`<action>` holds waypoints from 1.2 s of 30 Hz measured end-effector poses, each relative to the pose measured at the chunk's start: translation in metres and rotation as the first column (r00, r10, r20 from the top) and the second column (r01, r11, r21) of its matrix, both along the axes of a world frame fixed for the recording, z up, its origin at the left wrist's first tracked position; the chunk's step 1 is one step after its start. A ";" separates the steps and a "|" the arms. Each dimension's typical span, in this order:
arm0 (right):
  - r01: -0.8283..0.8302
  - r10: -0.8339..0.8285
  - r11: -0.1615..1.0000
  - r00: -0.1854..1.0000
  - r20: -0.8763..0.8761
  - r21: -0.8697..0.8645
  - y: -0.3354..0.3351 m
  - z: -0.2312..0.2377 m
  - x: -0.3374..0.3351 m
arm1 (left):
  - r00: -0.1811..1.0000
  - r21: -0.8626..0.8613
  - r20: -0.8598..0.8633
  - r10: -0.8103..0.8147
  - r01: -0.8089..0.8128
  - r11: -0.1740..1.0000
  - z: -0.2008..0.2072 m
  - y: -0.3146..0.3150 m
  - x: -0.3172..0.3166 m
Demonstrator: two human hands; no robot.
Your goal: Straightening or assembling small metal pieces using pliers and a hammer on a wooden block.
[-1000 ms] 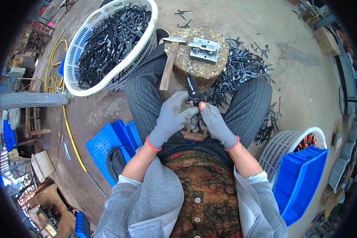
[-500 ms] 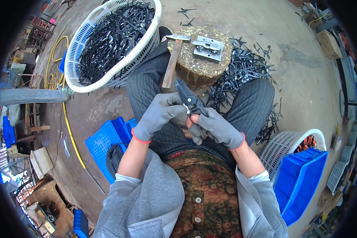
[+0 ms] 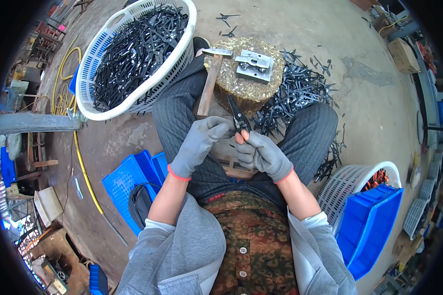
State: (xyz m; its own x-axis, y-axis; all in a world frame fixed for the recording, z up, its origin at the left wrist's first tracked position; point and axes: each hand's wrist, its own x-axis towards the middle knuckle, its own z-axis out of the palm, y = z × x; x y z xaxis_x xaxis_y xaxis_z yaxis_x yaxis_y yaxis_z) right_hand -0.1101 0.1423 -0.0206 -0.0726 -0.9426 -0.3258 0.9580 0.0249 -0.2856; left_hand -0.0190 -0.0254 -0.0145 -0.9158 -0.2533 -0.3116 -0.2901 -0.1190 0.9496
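Upright between my knees, black plier-shaped pliers are gripped by my right hand, with bare thumb and fingertip showing at the glove's end. My left hand, also in a grey glove, is just left of the pliers, its fingers pinched together; whatever they hold is too small to make out. Beyond the hands stands a round chopped wooden block. On it rest a metal fixture block and a hammer, whose wooden handle hangs over the near edge.
A white basket full of black tools stands at the far left. More black tools lie heaped right of the block. Blue bins sit by my left side. At right are another white basket and a blue bin.
My left hand has come off the pliers and moved slightly left. My right hand still holds them, now turned edge-on and closer together.
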 end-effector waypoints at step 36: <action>-0.051 0.151 0.986 0.678 -0.720 0.158 0.005 0.052 -0.089 | 0.988 0.134 -0.111 0.104 -0.089 0.987 0.007 -0.013 0.008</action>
State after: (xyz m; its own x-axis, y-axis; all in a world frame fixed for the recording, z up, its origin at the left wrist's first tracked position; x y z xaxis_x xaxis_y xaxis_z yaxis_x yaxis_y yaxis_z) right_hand -0.1993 0.1472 0.0315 -0.2399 -0.9174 -0.3174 0.4385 0.1893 -0.8786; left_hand -0.0114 -0.0381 -0.0073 -0.9212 -0.3071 -0.2388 -0.1587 -0.2636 0.9515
